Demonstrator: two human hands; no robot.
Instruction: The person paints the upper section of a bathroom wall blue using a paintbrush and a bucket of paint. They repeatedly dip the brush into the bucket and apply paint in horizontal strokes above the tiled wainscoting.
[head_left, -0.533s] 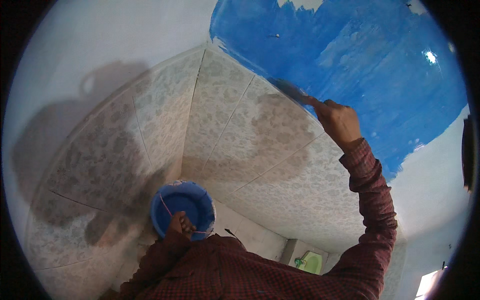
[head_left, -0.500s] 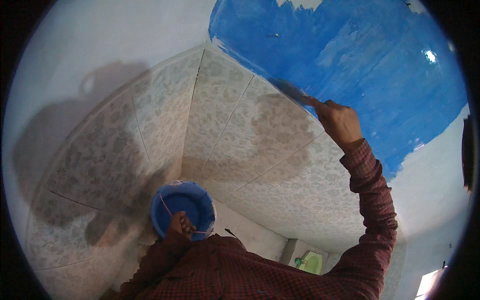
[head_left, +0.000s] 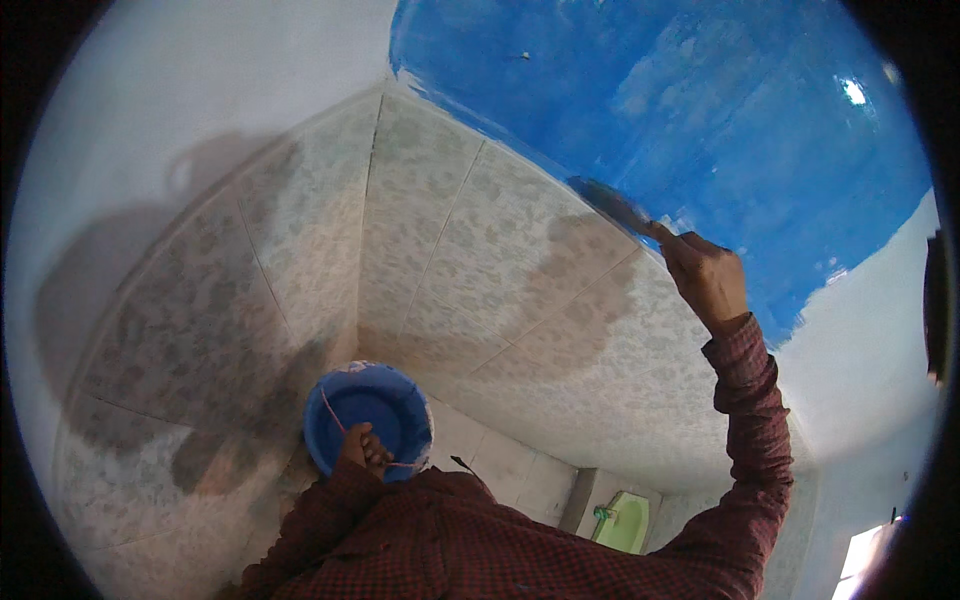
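Observation:
My right hand (head_left: 706, 278) is closed round the handle of a paintbrush (head_left: 608, 203), whose bristles lie along the lower edge of the blue paint (head_left: 760, 130), just above the tiled wall (head_left: 480, 270). The brush slants up to the left from my fingers. Lower down, my left hand (head_left: 365, 448) grips the thin pink handle of a bucket (head_left: 425, 412). The bucket hangs in front of me with blue paint inside, its rim smeared with pale splashes.
Patterned tiles meet at a corner with a white wall (head_left: 230, 60) above on the left. A green toilet pan (head_left: 627, 522) is on the floor at the lower right. A dark object (head_left: 936, 310) shows at the right rim, and a bright window (head_left: 862, 560) below it.
My right hand and the brush have moved right and slightly down along the tile's top edge. My left hand still holds the bucket in nearly the same place.

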